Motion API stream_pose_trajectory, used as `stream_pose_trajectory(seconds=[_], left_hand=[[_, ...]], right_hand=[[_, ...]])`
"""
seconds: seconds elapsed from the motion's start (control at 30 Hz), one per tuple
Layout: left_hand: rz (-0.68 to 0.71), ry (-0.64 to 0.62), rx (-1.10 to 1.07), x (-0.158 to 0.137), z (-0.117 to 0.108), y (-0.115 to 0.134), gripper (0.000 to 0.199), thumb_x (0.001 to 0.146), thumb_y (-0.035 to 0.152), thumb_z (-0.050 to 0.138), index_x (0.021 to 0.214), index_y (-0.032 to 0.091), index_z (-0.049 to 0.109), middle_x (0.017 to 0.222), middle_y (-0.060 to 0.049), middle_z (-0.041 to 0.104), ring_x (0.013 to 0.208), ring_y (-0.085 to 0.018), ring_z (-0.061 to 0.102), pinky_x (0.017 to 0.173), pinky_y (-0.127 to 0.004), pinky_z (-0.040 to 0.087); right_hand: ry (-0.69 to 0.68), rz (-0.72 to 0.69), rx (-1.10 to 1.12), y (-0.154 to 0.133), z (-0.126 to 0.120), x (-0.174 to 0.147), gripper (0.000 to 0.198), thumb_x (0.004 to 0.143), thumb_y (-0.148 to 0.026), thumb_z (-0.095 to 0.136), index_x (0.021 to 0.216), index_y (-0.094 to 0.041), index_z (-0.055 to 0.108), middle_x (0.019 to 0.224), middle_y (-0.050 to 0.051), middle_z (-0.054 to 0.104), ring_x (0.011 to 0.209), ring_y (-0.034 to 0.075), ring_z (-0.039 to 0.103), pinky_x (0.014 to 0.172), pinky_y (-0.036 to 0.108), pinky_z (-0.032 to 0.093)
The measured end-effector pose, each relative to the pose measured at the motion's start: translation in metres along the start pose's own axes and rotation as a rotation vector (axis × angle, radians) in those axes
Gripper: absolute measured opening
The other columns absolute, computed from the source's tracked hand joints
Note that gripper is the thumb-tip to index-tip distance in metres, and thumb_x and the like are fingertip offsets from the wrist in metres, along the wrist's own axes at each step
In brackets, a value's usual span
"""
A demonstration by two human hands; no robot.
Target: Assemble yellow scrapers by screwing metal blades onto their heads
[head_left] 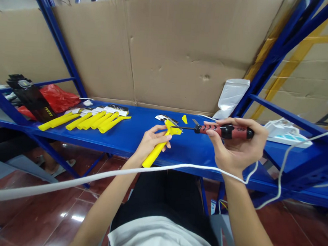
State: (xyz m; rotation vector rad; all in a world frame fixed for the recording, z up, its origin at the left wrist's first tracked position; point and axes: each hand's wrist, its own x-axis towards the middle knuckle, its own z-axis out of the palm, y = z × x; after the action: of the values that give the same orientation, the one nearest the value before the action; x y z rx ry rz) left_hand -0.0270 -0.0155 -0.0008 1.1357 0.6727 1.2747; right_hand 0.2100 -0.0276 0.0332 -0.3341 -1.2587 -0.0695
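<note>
My left hand (151, 138) is closed around a yellow plastic scraper (155, 153), its handle pointing down toward me and its wide head up. In my right hand (240, 152) is a red and black screwdriver (219, 130), held level. The screwdriver's shaft runs left, and its tip meets the scraper's head. Behind the head lie small black and white items (161, 118), too small to name. A small yellow piece (184, 119) rests on the blue table (141, 123), and a thin grey blade-like piece (195, 121) shows beside the screwdriver.
Several yellow scrapers (96, 121) with cards lie in a row at the left. Beyond them are a black box (35, 100) and a red plastic bag (58, 97). A white cable (177, 165) crosses before my forearms. A power strip (289, 136) sits right.
</note>
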Motion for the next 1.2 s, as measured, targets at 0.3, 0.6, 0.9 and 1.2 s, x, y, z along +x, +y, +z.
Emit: stream_pose_trajectory(seconds=[0.3,0.6,0.9,1.2], left_hand=[[-0.005,0.013,0.007,-0.003,0.008,0.008,0.066,0.066,0.038,0.110,0.110,0.019,0.064,0.086,-0.004,0.080,0.057,-0.015,0.073,0.048,-0.022,0.050],[0.009,0.007,0.009,-0.003,0.008,0.006,0.066,0.066,0.041,0.109,0.110,0.020,0.063,0.082,-0.002,0.079,0.056,-0.015,0.072,0.046,-0.021,0.048],[0.011,-0.005,0.029,-0.004,0.008,0.007,0.066,0.068,0.042,0.109,0.108,0.020,0.061,0.079,-0.002,0.079,0.054,-0.015,0.071,0.046,-0.021,0.048],[0.020,0.042,0.016,0.001,0.001,0.001,0.068,0.068,0.041,0.108,0.113,0.020,0.062,0.079,-0.001,0.078,0.056,-0.015,0.072,0.047,-0.021,0.047]], right_hand=[[0.076,-0.062,-0.085,0.006,-0.001,-0.002,0.070,0.066,-0.037,0.114,0.122,-0.028,0.073,0.103,0.002,0.076,0.080,0.026,0.081,0.076,0.049,0.075],[0.052,-0.149,-0.092,0.001,-0.001,-0.001,0.071,0.062,-0.034,0.116,0.121,-0.028,0.076,0.098,0.001,0.081,0.077,0.029,0.082,0.073,0.050,0.071],[0.017,-0.222,-0.191,0.011,-0.010,0.001,0.074,0.055,-0.044,0.118,0.108,-0.029,0.068,0.083,-0.002,0.075,0.068,0.027,0.076,0.066,0.047,0.067],[-0.270,0.067,0.051,-0.006,-0.010,0.002,0.066,0.081,-0.028,0.101,0.133,-0.031,0.060,0.138,0.008,0.074,0.119,0.034,0.084,0.098,0.060,0.075]])
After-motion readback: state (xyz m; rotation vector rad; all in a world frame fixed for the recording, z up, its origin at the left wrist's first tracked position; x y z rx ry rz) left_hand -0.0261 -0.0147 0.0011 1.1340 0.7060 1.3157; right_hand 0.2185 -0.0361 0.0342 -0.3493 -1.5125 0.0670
